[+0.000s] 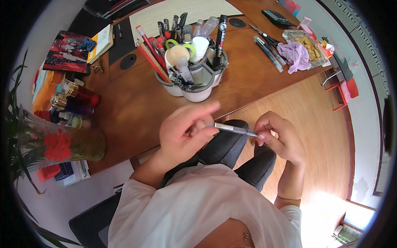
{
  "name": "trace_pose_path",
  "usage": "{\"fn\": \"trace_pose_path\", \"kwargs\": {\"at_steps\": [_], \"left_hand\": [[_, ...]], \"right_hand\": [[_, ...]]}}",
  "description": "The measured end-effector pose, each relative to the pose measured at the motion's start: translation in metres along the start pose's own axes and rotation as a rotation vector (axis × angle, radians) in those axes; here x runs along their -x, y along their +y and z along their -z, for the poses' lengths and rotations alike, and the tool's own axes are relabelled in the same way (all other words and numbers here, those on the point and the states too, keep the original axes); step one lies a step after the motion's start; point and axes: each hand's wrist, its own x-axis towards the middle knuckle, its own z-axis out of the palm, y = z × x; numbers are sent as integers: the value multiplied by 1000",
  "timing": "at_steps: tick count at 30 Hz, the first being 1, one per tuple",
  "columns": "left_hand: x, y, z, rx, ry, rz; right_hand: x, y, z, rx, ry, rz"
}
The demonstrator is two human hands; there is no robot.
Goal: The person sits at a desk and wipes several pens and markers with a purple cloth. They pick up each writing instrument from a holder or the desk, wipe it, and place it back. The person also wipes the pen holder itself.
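My left hand (186, 131) pinches one end of a slim pen (235, 129) between thumb and fingers, its index finger stretched out above. The fingertips of my right hand (277, 136) hold the pen's other end, over my lap. Beyond my hands, on the wooden desk (130, 105), stands a round grey-and-white desk organizer (198, 94) with several compartments. It is filled with pens, red pencils, a black marker (220, 38), rolls of tape and small clear caps.
Scissors (266, 37), several pens (268, 54), a purple cloth (294, 55), a food tray (310, 51) and a calculator (277, 18) lie at the right. Perfume bottles (74, 104), a glass vase (77, 142) with a plant, and books (100, 43) are at the left.
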Motion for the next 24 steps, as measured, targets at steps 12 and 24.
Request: {"fn": "trace_pose_path", "kwargs": {"at_steps": [12, 24], "left_hand": [[4, -2, -4, -85, 245, 2], [-6, -8, 21, -186, 457, 12]], "right_hand": [[-44, -4, -25, -573, 439, 357], [-117, -48, -44, 164, 452, 421]]}}
